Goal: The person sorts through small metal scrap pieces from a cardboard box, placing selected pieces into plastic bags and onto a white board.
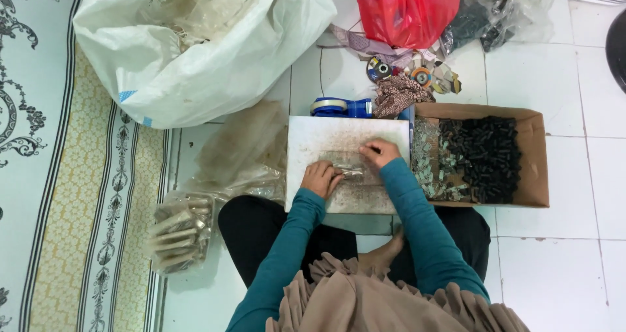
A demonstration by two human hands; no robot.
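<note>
Nearest, bottom edge: folds of a brown pleated garment (365, 302), cut off by the frame; two teal sleeves (287, 254) reach forward over crossed legs in black, one bare foot partly hidden between them.

Left hand (321, 177): fingers curled together, clamped on the near end of a small clear packet (352, 171). The packet's contents are too small and blurred to identify. Its long axis runs left to right across the board, the free end pointing toward the right hand.

Right hand (379, 152): fingers bunched, tips pressed down on the board just beyond the packet; whether it pinches anything cannot be told.

White board (313, 133): flat, speckled with dust, resting on the floor and lap, serving as a desk.

Right of the board, touching it: open cardboard box (531, 175), holding pale flat pieces on its left side and a heap of small black pieces on its right.

Left, on the floor: bundle of filled clear bags (179, 231); loose clear plastic (244, 149) above it.

Behind the board: blue tape dispenser (339, 106), patterned brown cloth (401, 94), round discs (417, 74), hard to make out.

Farthest: large white sack (195, 51), red plastic bag (407, 6), clear bags of dark pieces (489, 12), all cut off at the top.

Surface: white tiled floor (561, 267); patterned mat (65, 175) along the left.
</note>
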